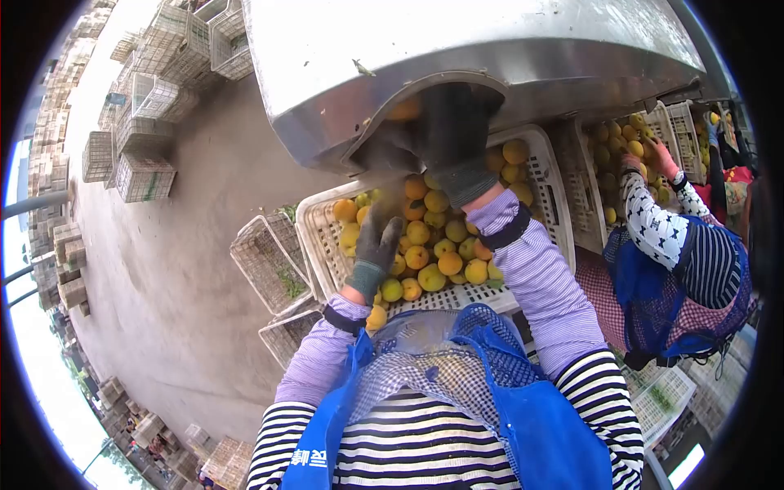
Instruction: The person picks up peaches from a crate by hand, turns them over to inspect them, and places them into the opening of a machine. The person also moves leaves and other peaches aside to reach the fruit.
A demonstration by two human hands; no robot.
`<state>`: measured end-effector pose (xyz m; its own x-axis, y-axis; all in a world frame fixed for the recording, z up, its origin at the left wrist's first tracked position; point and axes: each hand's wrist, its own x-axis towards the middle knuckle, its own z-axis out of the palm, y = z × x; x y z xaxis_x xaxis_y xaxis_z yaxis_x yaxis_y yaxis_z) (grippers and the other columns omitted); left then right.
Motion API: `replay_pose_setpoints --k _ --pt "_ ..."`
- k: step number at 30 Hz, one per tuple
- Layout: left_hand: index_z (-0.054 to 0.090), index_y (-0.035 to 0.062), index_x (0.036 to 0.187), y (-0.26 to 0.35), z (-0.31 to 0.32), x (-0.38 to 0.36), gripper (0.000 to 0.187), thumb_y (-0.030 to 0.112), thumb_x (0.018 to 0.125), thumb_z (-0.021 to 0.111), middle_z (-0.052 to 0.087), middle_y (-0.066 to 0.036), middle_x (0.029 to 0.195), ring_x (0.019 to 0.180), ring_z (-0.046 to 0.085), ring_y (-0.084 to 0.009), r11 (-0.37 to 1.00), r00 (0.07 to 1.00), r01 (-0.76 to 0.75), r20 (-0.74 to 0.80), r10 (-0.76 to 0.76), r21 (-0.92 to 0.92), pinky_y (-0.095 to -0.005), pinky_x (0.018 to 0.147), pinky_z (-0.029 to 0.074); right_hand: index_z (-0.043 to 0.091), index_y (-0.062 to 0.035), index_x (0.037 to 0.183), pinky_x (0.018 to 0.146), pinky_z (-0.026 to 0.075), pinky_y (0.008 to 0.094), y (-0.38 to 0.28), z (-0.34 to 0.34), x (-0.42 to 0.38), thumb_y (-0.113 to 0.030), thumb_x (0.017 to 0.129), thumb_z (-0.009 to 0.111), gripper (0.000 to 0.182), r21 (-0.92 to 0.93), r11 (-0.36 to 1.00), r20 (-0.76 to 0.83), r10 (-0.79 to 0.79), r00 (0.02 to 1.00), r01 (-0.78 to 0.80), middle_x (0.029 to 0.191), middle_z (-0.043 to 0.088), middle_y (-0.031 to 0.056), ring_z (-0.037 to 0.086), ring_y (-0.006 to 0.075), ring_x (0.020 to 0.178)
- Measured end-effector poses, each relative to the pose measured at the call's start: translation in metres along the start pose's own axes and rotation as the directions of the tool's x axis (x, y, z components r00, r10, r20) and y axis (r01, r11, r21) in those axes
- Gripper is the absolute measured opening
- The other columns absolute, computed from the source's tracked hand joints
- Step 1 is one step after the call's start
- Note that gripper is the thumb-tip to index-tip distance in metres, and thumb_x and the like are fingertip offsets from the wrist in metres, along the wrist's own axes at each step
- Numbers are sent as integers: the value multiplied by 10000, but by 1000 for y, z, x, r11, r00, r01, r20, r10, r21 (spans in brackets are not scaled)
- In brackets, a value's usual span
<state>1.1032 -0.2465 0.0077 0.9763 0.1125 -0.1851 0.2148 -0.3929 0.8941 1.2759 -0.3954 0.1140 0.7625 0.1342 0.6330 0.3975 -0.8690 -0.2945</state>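
Note:
My left hand (376, 249), in a dark grey glove, is over the left part of a white plastic crate (312, 233) of yellow-orange fruit (437, 237) that look like peaches. Its thumb stands apart from the fingers, whose tips are blurred, and I see nothing held in it. Also gloved, my right hand (461, 159) reaches up from above the crate into the dark opening of a metal housing (318, 118). Shadow hides its fingers and anything they may hold. One orange fruit (404, 109) shows inside the opening.
At right a co-worker in pink gloves (665, 159) handles fruit in another crate (581, 180); another blue-gloved hand (712, 131) is beyond. A wire-sided crate (265, 261) stands on the floor left of mine. Stacked crates (163, 49) line the upper left.

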Motion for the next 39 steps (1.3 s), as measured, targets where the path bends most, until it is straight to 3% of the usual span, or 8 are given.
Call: replay_pose_setpoints --k 6,8,17,20,26,30,36,39 --pt "547 141 1281 -28 58 0 544 336 798 702 575 -202 1258 1182 553 -367 702 762 -153 535 -365 696 -496 999 427 627 -128 1113 723 558 419 36 -31 -109 -366 805 750 408 225 974 573 -107 812 -31 1025 666 83 684 253 907" --pt "553 187 1265 -59 81 -7 467 310 829 666 572 -184 1256 1185 555 -373 643 692 -235 590 -416 729 -500 991 430 633 -108 1114 764 560 421 41 -14 -162 -273 791 742 379 51 999 966 -47 254 -7 1069 671 96 685 282 969" --pt "471 310 1383 -119 96 -11 480 237 915 551 470 -212 1329 1193 554 -394 620 659 -245 598 -457 745 -503 926 486 559 -95 1253 855 533 408 67 5 -221 -224 663 820 658 66 946 988 -106 -109 -316 1164 661 129 659 315 1039" --pt "508 137 1307 -95 96 -6 453 351 913 566 587 -214 1240 1142 585 -411 683 703 176 394 -591 709 -511 932 476 531 -84 1293 905 515 367 83 -16 -203 -232 641 839 736 119 692 984 -180 -10 -712 1212 622 114 631 258 1070" --pt "627 18 1129 -104 92 -15 510 472 903 569 636 -241 1182 1105 615 -394 744 808 -40 460 -369 667 -466 925 488 501 -32 1332 927 506 320 66 -68 -188 -197 696 828 734 220 -2 956 -198 216 -975 1224 592 71 595 173 1093" --pt "614 36 1153 -124 94 -21 447 416 934 529 634 -243 1163 1087 618 -396 734 800 -299 579 -156 610 -468 914 491 481 -80 1331 982 463 333 58 -79 -189 -262 774 798 667 335 50 937 -123 327 -941 1264 547 71 544 177 1153" --pt "572 90 1251 -99 91 -18 384 313 944 508 637 -233 1111 1091 620 -390 757 792 121 397 -464 642 -461 888 511 411 -57 1420 989 467 322 49 -105 -171 -338 852 741 714 297 -129 954 -14 301 -946 1291 537 92 539 176 1173" --pt "466 76 1355 -62 76 -22 483 289 932 557 586 -250 1218 1084 619 -417 599 771 -358 589 -243 716 -476 859 531 337 -47 1491 984 479 325 47 -115 -165 -356 871 724 794 400 -111 917 45 397 -910 1309 524 100 539 179 1173"
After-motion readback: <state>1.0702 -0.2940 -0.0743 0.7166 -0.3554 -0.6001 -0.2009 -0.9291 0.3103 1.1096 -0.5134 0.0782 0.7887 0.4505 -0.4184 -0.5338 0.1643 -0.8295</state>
